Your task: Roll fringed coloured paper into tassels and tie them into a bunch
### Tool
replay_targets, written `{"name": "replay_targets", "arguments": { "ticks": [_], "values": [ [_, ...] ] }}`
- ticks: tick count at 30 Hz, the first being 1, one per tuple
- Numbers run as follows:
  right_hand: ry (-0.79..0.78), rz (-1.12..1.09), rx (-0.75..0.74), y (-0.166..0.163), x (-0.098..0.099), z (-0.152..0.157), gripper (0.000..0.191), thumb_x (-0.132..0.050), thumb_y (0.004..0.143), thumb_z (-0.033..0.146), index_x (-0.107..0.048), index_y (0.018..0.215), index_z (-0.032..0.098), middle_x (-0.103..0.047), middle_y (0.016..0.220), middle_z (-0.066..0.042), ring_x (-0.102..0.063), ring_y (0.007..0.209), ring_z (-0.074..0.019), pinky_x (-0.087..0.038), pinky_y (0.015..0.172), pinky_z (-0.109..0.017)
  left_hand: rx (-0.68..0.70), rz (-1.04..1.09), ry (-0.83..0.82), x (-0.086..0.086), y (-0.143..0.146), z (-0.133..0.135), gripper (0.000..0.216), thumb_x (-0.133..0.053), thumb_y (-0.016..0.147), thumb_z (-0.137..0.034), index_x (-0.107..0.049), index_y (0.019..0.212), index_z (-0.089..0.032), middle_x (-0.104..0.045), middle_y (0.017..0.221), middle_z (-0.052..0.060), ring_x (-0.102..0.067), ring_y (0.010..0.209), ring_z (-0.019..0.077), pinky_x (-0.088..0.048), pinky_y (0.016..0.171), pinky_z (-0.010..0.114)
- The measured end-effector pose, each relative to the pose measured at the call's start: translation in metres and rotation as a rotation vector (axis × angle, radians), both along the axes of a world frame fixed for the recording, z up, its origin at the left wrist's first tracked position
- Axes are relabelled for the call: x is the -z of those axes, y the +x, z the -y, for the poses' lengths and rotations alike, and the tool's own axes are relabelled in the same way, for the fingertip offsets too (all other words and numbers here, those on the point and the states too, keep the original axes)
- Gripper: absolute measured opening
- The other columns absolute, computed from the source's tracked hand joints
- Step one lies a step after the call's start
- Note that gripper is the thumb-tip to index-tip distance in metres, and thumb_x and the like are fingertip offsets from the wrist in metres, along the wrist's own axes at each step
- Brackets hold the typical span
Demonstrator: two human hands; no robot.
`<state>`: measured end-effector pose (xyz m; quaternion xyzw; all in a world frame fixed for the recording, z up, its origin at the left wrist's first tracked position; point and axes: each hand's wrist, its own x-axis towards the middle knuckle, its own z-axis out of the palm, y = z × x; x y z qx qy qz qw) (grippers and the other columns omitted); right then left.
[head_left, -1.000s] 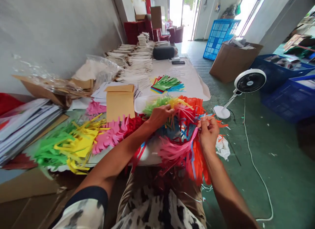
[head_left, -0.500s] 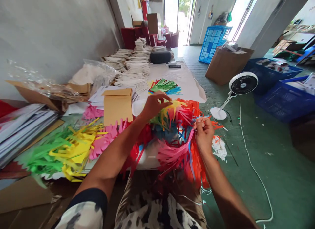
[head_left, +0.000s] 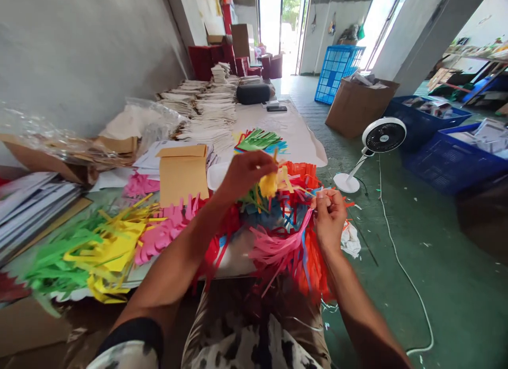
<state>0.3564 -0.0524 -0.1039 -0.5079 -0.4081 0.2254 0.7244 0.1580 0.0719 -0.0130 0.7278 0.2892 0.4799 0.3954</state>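
My left hand (head_left: 251,173) is closed on a yellow paper fringe (head_left: 268,185), whose strips hang below the fingers and are partly blurred. To its right, my right hand (head_left: 330,210) pinches the gathered end of a pink paper tassel (head_left: 275,244). The pink strips spread leftward over the table edge and my lap. Orange-red fringe (head_left: 317,263) hangs just below the right hand. Between and behind the hands lies red fringe (head_left: 304,170), with blue and green strips mixed in. What the right fingertips hold besides the tassel end is too small to tell.
Green fringe (head_left: 59,260), yellow fringe (head_left: 119,247) and pink fringe (head_left: 169,228) lie along the table's left side. A brown envelope (head_left: 183,176) sits behind them. Multicoloured fringe (head_left: 257,140) lies farther back. On the right floor stand a white fan (head_left: 384,136) and blue crates (head_left: 456,160).
The yellow strips under my left hand have swung from pointing right to hanging down in a bunch. My right hand keeps its pinch on the pink tassel. The view has shifted slightly.
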Motion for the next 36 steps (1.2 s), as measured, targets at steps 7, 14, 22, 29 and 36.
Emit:
{"name": "replay_targets", "arguments": {
  "ticks": [7, 14, 22, 29, 36],
  "values": [
    [-0.008, 0.077, -0.096, -0.019, -0.015, 0.003, 0.026, -0.065, 0.098, 0.049, -0.061, 0.091, 0.025, -0.062, 0.071, 0.004, -0.053, 0.062, -0.0133, -0.041, 0.060, -0.028, 0.060, -0.042, -0.253, 0.057, 0.023, 0.045, 0.028, -0.086, 0.076, -0.045, -0.079, 0.080, -0.018, -0.069, 0.061, -0.001, -0.053, 0.048, 0.0091, -0.038, 0.045, 0.021],
    [-0.016, 0.041, -0.202, -0.024, -0.011, 0.003, 0.025, -0.068, 0.097, 0.047, -0.062, 0.090, 0.024, -0.062, 0.069, 0.004, -0.053, 0.061, -0.0129, -0.041, 0.059, -0.027, 0.028, 0.032, -0.186, 0.070, 0.034, 0.063, 0.022, -0.081, 0.083, -0.041, -0.085, 0.084, -0.019, -0.079, 0.077, 0.003, -0.066, 0.071, 0.0150, -0.051, 0.066, 0.026],
    [-0.032, 0.032, -0.200, -0.022, -0.008, 0.006, 0.023, -0.069, 0.098, 0.045, -0.065, 0.094, 0.022, -0.064, 0.070, 0.004, -0.056, 0.062, -0.0123, -0.043, 0.060, -0.026, -0.020, 0.103, -0.200, 0.078, 0.036, 0.072, 0.026, -0.085, 0.081, -0.046, -0.087, 0.090, -0.022, -0.077, 0.085, 0.005, -0.067, 0.077, 0.0154, -0.050, 0.062, 0.024],
    [-0.037, -0.003, -0.242, -0.021, -0.005, 0.005, 0.024, -0.072, 0.095, 0.045, -0.069, 0.100, 0.021, -0.068, 0.070, 0.003, -0.059, 0.063, -0.0124, -0.044, 0.061, -0.026, 0.001, 0.170, -0.199, 0.085, 0.039, 0.075, 0.026, -0.088, 0.079, -0.047, -0.088, 0.088, -0.022, -0.077, 0.084, 0.005, -0.065, 0.075, 0.0142, -0.046, 0.060, 0.023],
    [-0.072, 0.020, -0.256, -0.018, -0.005, 0.006, 0.026, -0.071, 0.096, 0.047, -0.071, 0.100, 0.021, -0.067, 0.071, 0.002, -0.059, 0.064, -0.0133, -0.046, 0.061, -0.027, -0.010, 0.166, -0.208, 0.086, 0.041, 0.075, 0.030, -0.088, 0.078, -0.051, -0.088, 0.089, -0.023, -0.078, 0.084, 0.005, -0.064, 0.070, 0.0136, -0.045, 0.058, 0.023]
  ]
}}
